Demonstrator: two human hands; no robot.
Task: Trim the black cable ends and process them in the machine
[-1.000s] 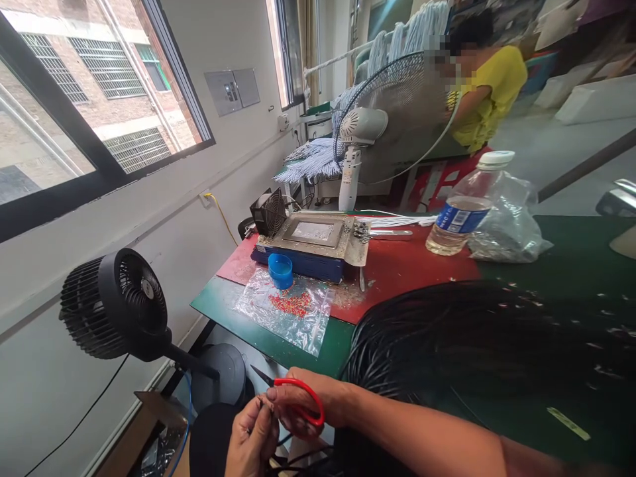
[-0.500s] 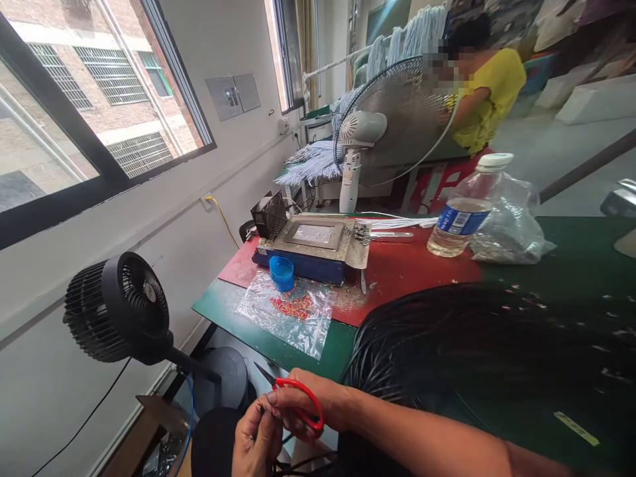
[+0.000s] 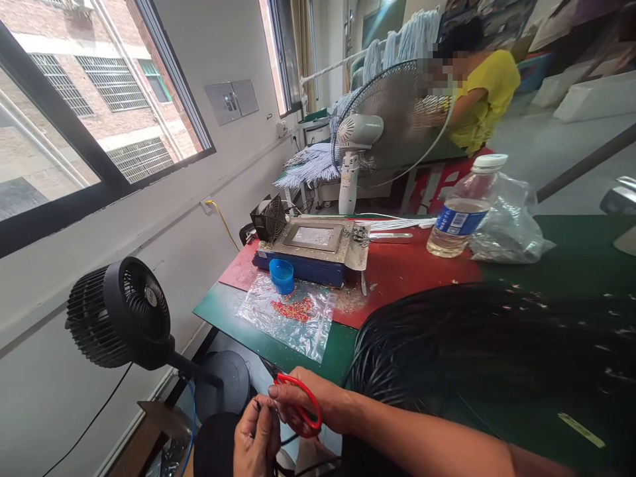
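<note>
Green and red mats cover the work table beside a big window. We sit at the near edge with a huge pile of thin black cords in front of us.

Our right hand holds small scissors with red handles. Our fingers are curled through and around the red loop, and the dark blades poke out up and to the left. Our left hand is just below, touching the right one. Its thumb and first finger are pressed together, pinching the end of a thin black cord right next to the scissors. More cords hang down under our hands.

Farther back on the table we see a clear plastic bag with tiny red bits, a blue cap, and a flat metal machine with a little black fan at its corner. A water bottle stands beside a crumpled clear bag.

A black fan stands on the floor at our left. A white fan stands behind the table. Past it, a person in a yellow shirt sits near bunches of white and blue strings.
</note>
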